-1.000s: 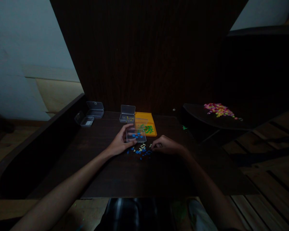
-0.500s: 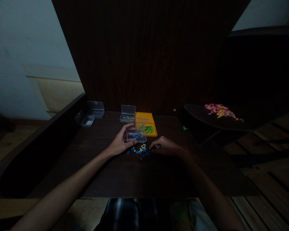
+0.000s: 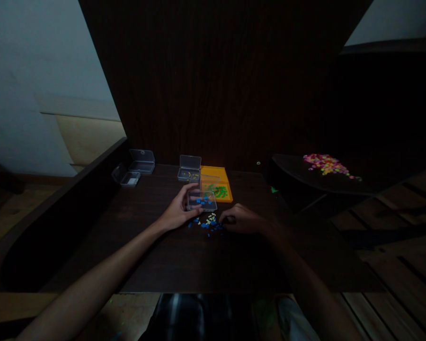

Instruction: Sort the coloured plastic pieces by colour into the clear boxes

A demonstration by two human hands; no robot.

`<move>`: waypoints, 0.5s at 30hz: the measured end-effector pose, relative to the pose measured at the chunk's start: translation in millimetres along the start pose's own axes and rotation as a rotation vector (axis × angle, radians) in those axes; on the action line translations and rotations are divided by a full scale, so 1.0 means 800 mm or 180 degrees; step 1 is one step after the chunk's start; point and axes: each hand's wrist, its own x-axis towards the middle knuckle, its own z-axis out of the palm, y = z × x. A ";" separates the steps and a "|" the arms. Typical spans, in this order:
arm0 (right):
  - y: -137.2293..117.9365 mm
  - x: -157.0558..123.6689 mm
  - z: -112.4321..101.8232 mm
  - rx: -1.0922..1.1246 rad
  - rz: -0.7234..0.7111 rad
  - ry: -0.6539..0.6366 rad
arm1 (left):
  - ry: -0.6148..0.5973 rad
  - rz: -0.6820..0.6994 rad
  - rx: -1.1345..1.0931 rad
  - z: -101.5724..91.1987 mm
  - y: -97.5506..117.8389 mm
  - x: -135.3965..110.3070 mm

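My left hand [image 3: 177,210] grips a small clear plastic box [image 3: 201,200] that has several blue pieces in it, thumb and fingers wrapped round its left side. Just in front of the box lies a small heap of blue and pale yellow pieces [image 3: 208,223] on the dark wooden table [image 3: 156,255]. My right hand [image 3: 242,219] rests at the right edge of that heap, fingers curled and pinched down among the pieces. What is between its fingertips is too dark and small to make out.
An orange tray [image 3: 216,184] with green pieces sits behind the clear box. More clear boxes stand open at the back: one [image 3: 189,168] by the tray, two [image 3: 134,166] at the left. A heap of pink and yellow pieces [image 3: 324,164] lies on a dark surface at right.
My right hand has slid a little to the left, closer into the heap. The left hand and the box have stayed put.
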 end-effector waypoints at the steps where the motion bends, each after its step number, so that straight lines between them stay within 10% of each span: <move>1: 0.000 0.000 0.001 -0.0059 0.0004 0.0013 | -0.0002 -0.0016 -0.0009 0.000 0.001 0.000; 15: 0.003 -0.004 0.006 -0.0354 -0.0069 0.0131 | 0.0015 -0.0022 0.0003 -0.001 -0.001 -0.001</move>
